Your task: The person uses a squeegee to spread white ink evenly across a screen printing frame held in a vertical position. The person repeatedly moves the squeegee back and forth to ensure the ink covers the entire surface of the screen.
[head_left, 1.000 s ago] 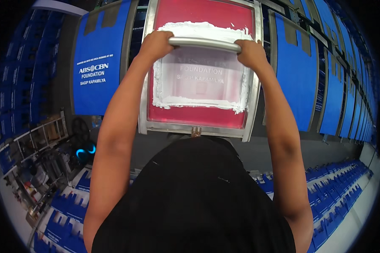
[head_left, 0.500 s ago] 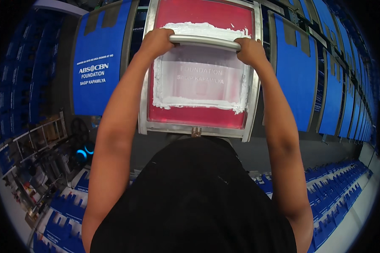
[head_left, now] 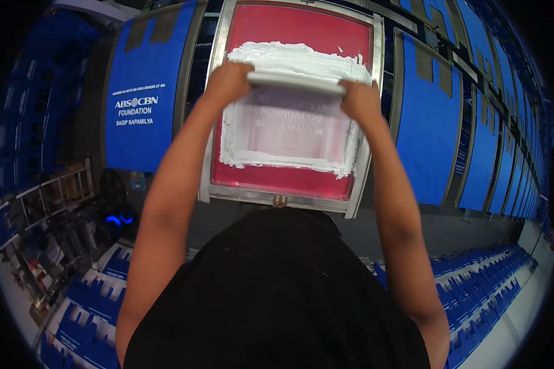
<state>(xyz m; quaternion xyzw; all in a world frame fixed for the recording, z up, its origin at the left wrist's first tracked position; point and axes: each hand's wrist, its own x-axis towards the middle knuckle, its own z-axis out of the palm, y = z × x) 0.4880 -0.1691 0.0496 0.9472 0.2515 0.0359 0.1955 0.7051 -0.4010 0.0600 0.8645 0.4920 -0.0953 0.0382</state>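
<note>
We hold a long, smooth silver-grey bar (head_left: 297,82) with two hands. Our left hand (head_left: 231,82) has its fingers curled round the left end, and our right hand (head_left: 360,98) has its fingers curled round the right end. Both hands look a bit blurry, and we cannot see all the fingertips.

The bar lies across a flat red screen with a pale, see-through window (head_left: 289,146). A shiny metal frame (head_left: 378,46) goes all round the screen. The bar is nearer the frame's far edge than its near edge, and it slants a little, with its right end closer to us. Thick white paste (head_left: 277,51) makes a bumpy border round the window. Blue cloth pieces on dark boards sit beside the frame, one past its left edge (head_left: 138,147) and one past its right edge (head_left: 428,141).

We think a few things could go wrong. If one hand presses harder than the other, the paste may spread thick on one side and thin on the other. If we bump the frame, the screen could slide and make a smudge. Our right fingers are near the paste at the right edge, so they could get messy.
</note>
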